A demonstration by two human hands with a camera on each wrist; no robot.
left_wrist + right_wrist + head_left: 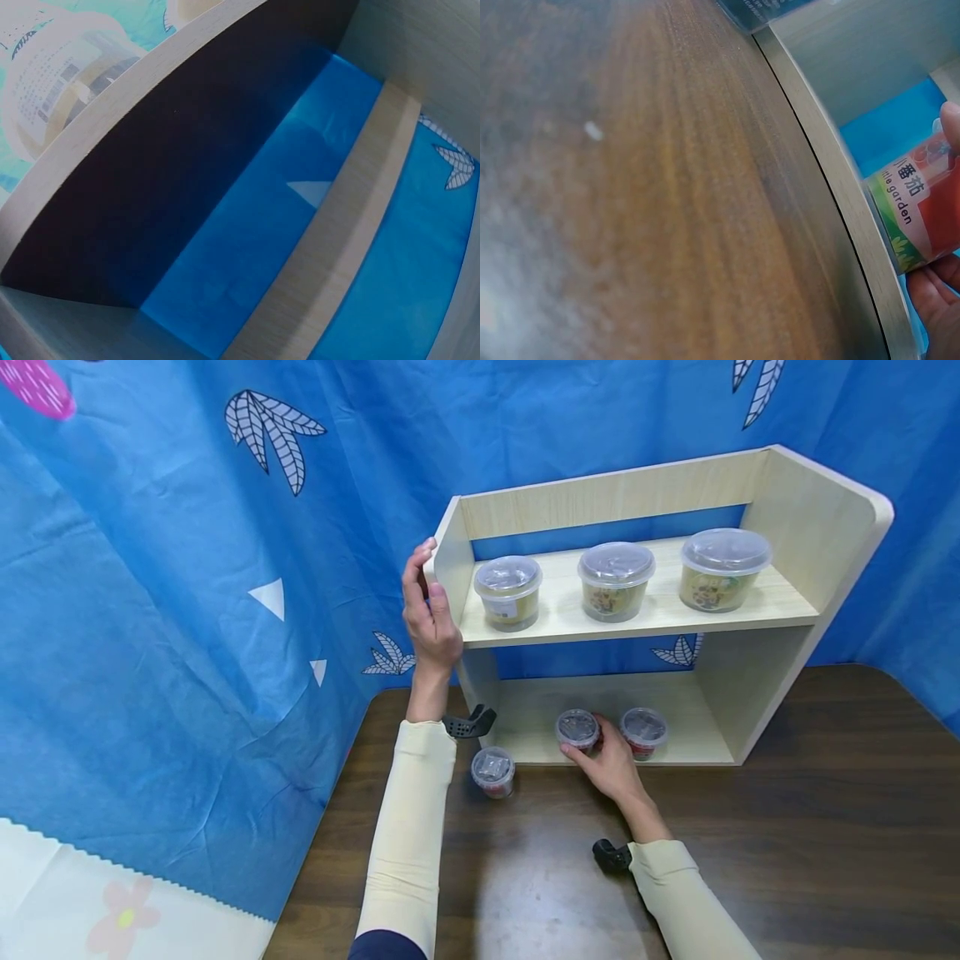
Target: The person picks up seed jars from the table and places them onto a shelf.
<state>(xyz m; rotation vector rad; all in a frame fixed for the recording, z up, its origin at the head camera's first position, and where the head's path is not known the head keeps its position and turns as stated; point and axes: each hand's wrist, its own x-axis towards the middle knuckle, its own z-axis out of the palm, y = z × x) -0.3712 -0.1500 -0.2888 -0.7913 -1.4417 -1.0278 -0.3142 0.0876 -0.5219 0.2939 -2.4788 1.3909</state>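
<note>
A two-tier pale wooden shelf (pixel 596 635) stands on the table. My left hand (pixel 431 618) holds its left side panel at the upper front edge, with the thumb apart from the fingers. At the front of the lower tier my right hand (pixel 611 764) grips a small lidded plastic cup (pixel 577 727) between thumb and fingers. Its red and green label faces the right wrist view, where the cup (pixel 915 202) is low over the shelf's front edge. A similar cup (pixel 643 731) is just right of that hand. Another small cup (pixel 492 772) stands on the table by the shelf's left front corner.
Three larger lidded tubs line the upper tier: a left tub (pixel 507 593), a middle tub (pixel 616 581) and a right tub (pixel 723 568). Blue patterned cloth (pixel 187 610) hangs behind and to the left. The dark wooden table (pixel 840 827) extends right of the shelf.
</note>
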